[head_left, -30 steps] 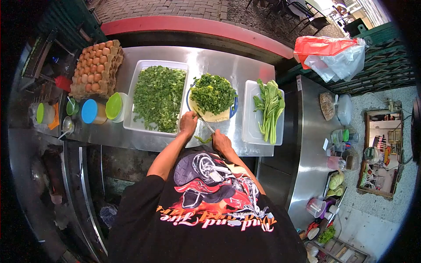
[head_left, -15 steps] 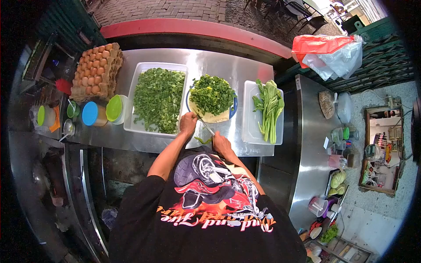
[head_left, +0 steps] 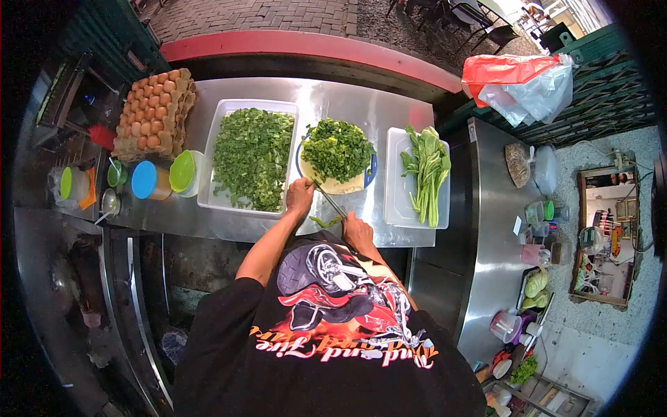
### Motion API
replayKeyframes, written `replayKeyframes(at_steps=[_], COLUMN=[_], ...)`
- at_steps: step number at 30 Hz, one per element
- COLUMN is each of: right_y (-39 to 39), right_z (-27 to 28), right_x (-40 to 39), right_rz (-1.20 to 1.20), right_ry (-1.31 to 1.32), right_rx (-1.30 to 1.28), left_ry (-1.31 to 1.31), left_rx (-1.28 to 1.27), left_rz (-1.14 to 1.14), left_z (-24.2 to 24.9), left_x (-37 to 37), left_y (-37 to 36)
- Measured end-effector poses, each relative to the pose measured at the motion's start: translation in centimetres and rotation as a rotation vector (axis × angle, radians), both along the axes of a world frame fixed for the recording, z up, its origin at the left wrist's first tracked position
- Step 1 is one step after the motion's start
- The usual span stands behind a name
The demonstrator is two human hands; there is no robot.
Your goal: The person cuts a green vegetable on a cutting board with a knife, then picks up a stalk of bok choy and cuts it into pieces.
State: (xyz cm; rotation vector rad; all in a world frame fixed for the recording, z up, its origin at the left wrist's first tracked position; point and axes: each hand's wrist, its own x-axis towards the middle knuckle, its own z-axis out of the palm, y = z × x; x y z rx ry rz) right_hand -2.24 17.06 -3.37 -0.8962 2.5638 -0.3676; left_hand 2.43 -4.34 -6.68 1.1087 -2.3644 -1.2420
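My right hand (head_left: 358, 231) is closed round the handle of a knife (head_left: 333, 203), whose blade slants up and left over the steel counter. Beside the blade's far end, my left hand (head_left: 300, 196) has its fingers pressed together; whether they pinch anything is hidden. Just beyond the hands, a heap of chopped leafy greens (head_left: 337, 149) covers most of a round, pale cutting board (head_left: 342, 187) with a blue rim. A few green scraps (head_left: 324, 222) lie on the counter between my wrists. To the left, more chopped greens (head_left: 251, 160) fill a white rectangular tray (head_left: 240, 213).
Whole leafy stalks (head_left: 429, 174) lie in a shallow plastic tray (head_left: 394, 201) at right. Stacked cartons of eggs (head_left: 149, 115) and lidded tubs (head_left: 149, 181) line the counter's left end. Plastic bags (head_left: 524, 87) hang at the upper right above a side counter.
My right hand has shifted slightly down and right, and more of the knife blade shows between the hands. The left hand stays nearly in place.
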Motion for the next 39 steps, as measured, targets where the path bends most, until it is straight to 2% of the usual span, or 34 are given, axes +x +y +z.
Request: replayKeyframes(at_steps=[8,11,15,17,23,26,32,39], right_y=[0.0,0.6,0.6,0.6,0.6,0.4,0.3,0.6], right_z=[0.9,1.6,2.9,3.6,3.3,3.7,3.7,3.1], right_x=[0.0,0.2,0.2,0.2,0.3,0.4,0.4,0.4], right_rz=[-0.053,-0.052,-0.051,-0.051,-0.06,-0.052,-0.008,0.014], right_ry=[0.058,0.081,-0.006,-0.035,-0.042,-0.038,-0.06,-0.08], right_rx=[0.037,0.021,0.051,0.059,0.045,0.036,0.022,0.011], left_ry=[-0.025,-0.004,0.001,0.063,0.184,0.032,0.056,0.044], left_rx=[-0.019,-0.019,-0.032,-0.126,-0.139,-0.087,-0.149,-0.091], left_rz=[-0.047,-0.046,-0.04,-0.027,0.008,-0.01,-0.008,-0.002], left_z=[1.6,0.8,0.3,-0.1,0.0,1.0,0.9,1.3], left_x=[0.5,0.5,0.7,0.7,0.3,0.3,0.3,0.4], left_y=[0.2,0.0,0.3,0.5,0.6,0.6,0.6,0.6])
